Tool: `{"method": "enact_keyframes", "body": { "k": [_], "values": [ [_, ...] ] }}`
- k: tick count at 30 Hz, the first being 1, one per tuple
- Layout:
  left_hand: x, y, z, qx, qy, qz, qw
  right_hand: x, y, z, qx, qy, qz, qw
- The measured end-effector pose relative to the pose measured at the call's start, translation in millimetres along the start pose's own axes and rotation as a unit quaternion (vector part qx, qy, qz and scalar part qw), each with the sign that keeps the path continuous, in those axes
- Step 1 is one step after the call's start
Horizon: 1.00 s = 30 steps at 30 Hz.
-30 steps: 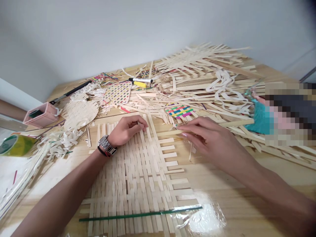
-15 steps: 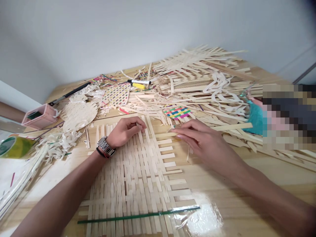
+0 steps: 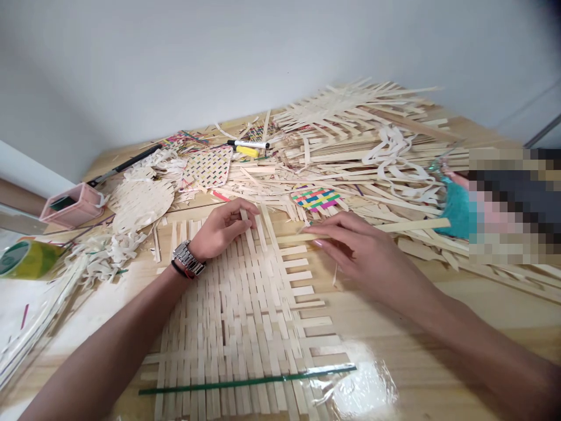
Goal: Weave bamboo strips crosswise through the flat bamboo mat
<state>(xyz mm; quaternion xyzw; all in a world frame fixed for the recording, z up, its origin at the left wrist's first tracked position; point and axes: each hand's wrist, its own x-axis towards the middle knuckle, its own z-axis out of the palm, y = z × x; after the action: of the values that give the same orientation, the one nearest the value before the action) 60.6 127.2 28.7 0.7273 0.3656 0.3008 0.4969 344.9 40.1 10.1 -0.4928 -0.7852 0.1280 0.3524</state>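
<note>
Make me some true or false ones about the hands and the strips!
1. The right hand holds a strip. True.
2. That strip is bright red. False: it is pale yellow.
3. The left hand is over the woven mat. True.
4. Nothing green crosses the mat. False: a green band lies across its near end.
5. A pink box stands left of the mat. True.
6. Both hands wear gloves. False: they are bare.

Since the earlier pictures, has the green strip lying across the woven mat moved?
No. Against the woven mat, the green strip keeps the same place and slant; only the whole view shifted slightly.
</note>
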Motion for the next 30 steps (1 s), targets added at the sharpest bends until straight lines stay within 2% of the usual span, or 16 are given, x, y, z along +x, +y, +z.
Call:
{"method": "enact_keyframes", "body": {
  "k": [5, 7, 10, 14, 22, 30],
  "values": [
    [2.1, -2.9, -1.0, -0.059, 0.08, -0.028, 0.995, -0.3, 1.9, -0.2, 0.0, 0.006, -0.003, 1.0],
    [3.3, -1.2, -1.4, -0.064, 0.121, -0.034, 0.99, -0.4, 3.3, -0.8, -0.005, 0.005, -0.005, 1.0],
    [4.7, 2.4, -2.5, -0.048, 0.153, -0.025, 0.987, -0.3, 4.2, -1.8, -0.005, -0.001, -0.008, 1.0],
    [5.1, 2.5, -5.1, 0.021, 0.172, -0.013, 0.985, 0.0, 3.6, -2.3, -0.002, 0.0, -0.005, 1.0],
    [5.8, -12.5, -7.0, 0.141, 0.213, -0.016, 0.967, -1.2, 2.5, -0.7, -0.008, -0.002, 0.013, 1.0],
    [5.1, -9.6, -6.2, 0.188, 0.198, -0.02, 0.962, -2.2, -0.4, 0.3, -0.004, 0.004, 0.023, 1.0]
  ]
}}
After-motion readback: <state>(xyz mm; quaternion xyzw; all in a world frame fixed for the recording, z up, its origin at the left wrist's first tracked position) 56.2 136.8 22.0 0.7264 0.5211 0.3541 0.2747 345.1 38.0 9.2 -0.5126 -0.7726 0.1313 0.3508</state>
